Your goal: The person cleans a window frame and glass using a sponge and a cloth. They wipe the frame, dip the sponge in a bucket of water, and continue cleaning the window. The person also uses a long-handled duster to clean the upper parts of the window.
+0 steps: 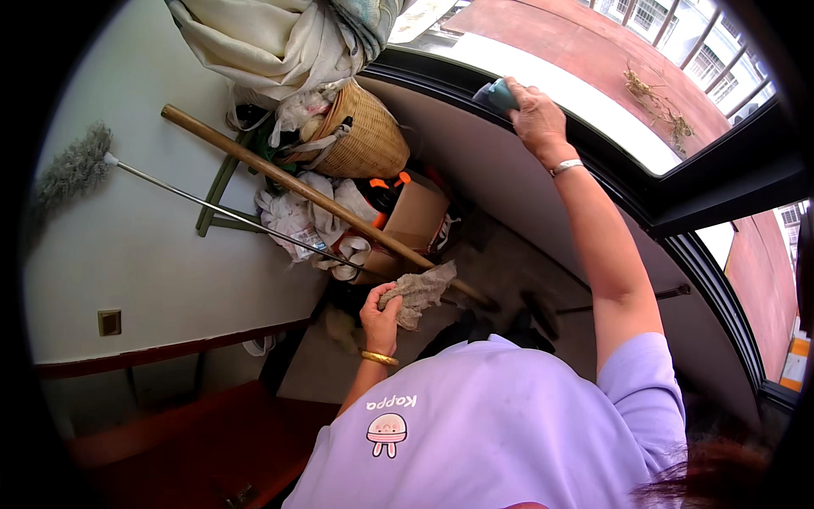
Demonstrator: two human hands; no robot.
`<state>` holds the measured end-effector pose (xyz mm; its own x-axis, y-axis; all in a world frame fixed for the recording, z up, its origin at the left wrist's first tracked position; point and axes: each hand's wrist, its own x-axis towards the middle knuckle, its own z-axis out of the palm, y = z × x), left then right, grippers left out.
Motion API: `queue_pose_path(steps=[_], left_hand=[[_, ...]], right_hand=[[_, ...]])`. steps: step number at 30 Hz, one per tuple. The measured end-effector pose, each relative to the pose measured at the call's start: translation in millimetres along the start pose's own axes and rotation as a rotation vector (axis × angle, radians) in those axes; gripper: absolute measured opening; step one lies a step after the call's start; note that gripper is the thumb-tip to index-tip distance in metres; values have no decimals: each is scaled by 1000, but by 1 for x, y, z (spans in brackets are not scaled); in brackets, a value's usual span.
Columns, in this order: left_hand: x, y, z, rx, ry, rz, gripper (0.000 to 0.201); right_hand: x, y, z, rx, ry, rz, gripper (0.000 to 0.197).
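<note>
My right hand (539,119) is stretched out to the black window frame (585,144). Its fingers close round a small blue-green object (498,95), which is pressed to the frame's edge; whether it is a brush or a folded cloth I cannot tell. Lower down, in front of my body, my left hand (381,318) grips a crumpled grey-beige rag (418,293). The rag hangs loose to the right of the fingers, over the wooden pole's lower part.
On the left, a long wooden pole (280,174) and a feather duster (76,170) slant across a wicker basket (365,131), a cardboard box (415,212) and piled bags. A large white cloth bundle (263,42) sits above. Dry twigs (657,102) lie outside the window.
</note>
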<state>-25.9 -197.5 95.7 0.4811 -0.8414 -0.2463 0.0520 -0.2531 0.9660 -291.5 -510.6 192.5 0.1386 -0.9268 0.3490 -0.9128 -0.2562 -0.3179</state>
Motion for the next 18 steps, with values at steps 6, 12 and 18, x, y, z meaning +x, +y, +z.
queue_pose_path(steps=[6,12,18], left_hand=[[0,-17,-35,-1,36,-42,23],[10,-29,-30,31,43,-76,24],[13,-14,0,-30,139,-78,24]], right_hand=[[-64,61,-41,-351,-67,-18,57],[-48,39,-12,-273,-34,-118,55],[28,-7,53,-78,-39,-201,54]])
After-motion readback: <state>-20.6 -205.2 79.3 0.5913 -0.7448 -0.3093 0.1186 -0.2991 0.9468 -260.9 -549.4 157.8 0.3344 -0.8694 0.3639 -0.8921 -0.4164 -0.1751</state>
